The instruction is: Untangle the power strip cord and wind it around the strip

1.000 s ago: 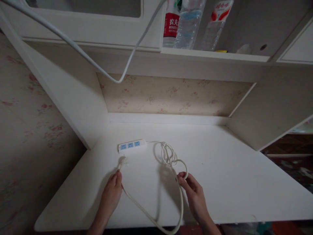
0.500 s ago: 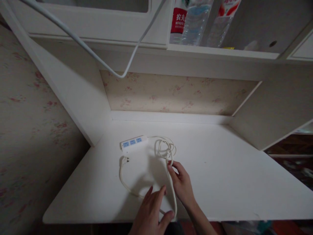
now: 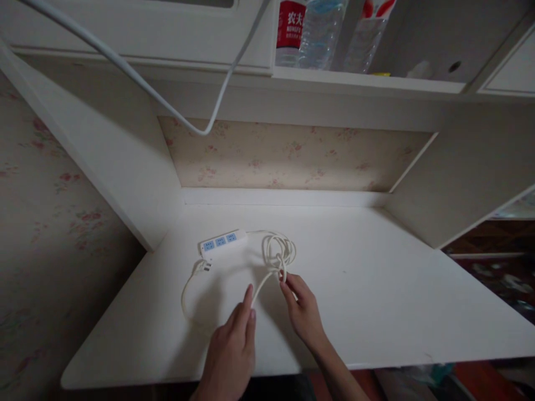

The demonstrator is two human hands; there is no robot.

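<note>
A white power strip (image 3: pixel 223 241) with three blue sockets lies toward the back left of the white desk (image 3: pixel 355 301). Its white cord (image 3: pixel 279 245) runs right into a loose, looped coil. My right hand (image 3: pixel 303 309) pinches the near side of that coil between thumb and fingertips. Lower left, my left hand (image 3: pixel 234 340) has its thumb and fingers closed on a stretch of cord leading away from the coil. From there the cord curves left and ends in a plug (image 3: pixel 204 266), whose metal pins show, close below the power strip.
A grey-white cable (image 3: pixel 200 131) hangs in a V across the upper left. Plastic bottles (image 3: pixel 321 33) stand on the shelf above the desk. White side panels (image 3: pixel 451 167) flank the desk, with flowered wallpaper (image 3: pixel 292 159) behind.
My left hand has moved left and closed on the cord, which now stretches from the coil to it. The plug has shifted left, nearer the strip. My right hand still pinches the coil.
</note>
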